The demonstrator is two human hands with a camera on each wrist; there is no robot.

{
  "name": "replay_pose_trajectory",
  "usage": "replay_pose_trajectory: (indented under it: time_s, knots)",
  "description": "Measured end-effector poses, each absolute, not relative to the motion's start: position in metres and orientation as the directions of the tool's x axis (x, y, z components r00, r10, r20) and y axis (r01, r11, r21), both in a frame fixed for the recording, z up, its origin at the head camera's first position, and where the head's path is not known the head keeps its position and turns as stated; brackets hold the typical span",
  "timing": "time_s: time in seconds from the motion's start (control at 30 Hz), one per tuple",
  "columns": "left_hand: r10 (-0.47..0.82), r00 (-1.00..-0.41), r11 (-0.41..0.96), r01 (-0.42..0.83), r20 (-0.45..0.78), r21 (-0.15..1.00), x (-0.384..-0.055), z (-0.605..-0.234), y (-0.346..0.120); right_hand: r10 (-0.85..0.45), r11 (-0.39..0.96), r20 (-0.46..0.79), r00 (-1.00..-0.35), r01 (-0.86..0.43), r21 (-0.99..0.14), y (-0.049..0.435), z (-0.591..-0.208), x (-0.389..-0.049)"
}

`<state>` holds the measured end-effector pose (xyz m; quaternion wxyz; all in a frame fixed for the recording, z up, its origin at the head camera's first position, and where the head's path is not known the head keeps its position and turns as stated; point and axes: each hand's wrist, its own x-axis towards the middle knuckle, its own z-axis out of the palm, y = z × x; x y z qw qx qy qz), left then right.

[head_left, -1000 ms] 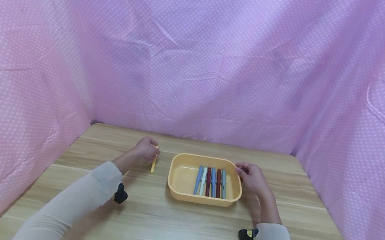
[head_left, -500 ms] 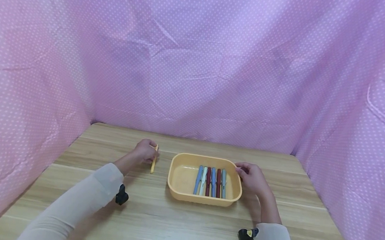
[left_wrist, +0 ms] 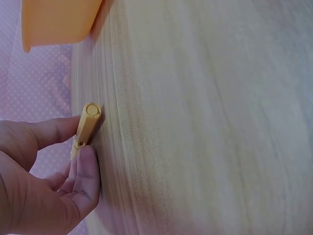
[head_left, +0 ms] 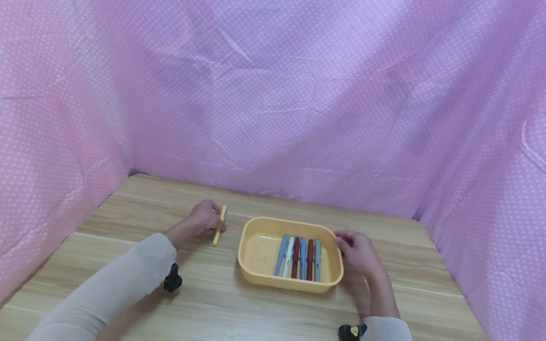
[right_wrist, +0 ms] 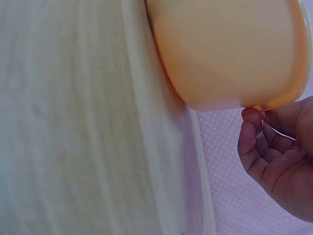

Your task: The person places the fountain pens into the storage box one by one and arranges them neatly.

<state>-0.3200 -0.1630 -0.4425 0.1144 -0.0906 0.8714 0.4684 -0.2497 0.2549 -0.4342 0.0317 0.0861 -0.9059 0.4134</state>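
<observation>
My left hand [head_left: 205, 216] pinches a yellow pen [head_left: 219, 228] between thumb and fingers, left of the tray. In the left wrist view the yellow pen [left_wrist: 88, 122] points one end at the camera, close to the tabletop. A yellow plastic tray [head_left: 257, 280] stands on the table, with several pens [head_left: 302, 258] in blue, pale green, dark red and grey-green lying side by side in its right part. With thumb and fingertips my right hand [head_left: 358, 252] grips the tray's right rim. The right wrist view shows that hand [right_wrist: 279, 152] at the tray's outer wall [right_wrist: 230, 58].
The wooden table [head_left: 241, 323] reaches back to a pink dotted cloth [head_left: 277, 112], which also hangs at both sides. A black wrist camera [head_left: 173, 278] sits on the left forearm, another black camera [head_left: 350, 334] on the right one.
My left hand has shifted slightly down along the yellow pen, so more of the pen's far end shows. The right hand and tray stay in place.
</observation>
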Motion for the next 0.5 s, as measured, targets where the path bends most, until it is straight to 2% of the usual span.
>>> replay_pose_trajectory:
  time_s: [0.5]
  knots:
    - [-0.019, -0.980, 0.558, -0.176, -0.199, 0.811, -0.3183, -0.4455, -0.1644, -0.131, 0.640, 0.115, -0.985, -0.172, -0.749, 0.2551, -0.4330, -0.2495]
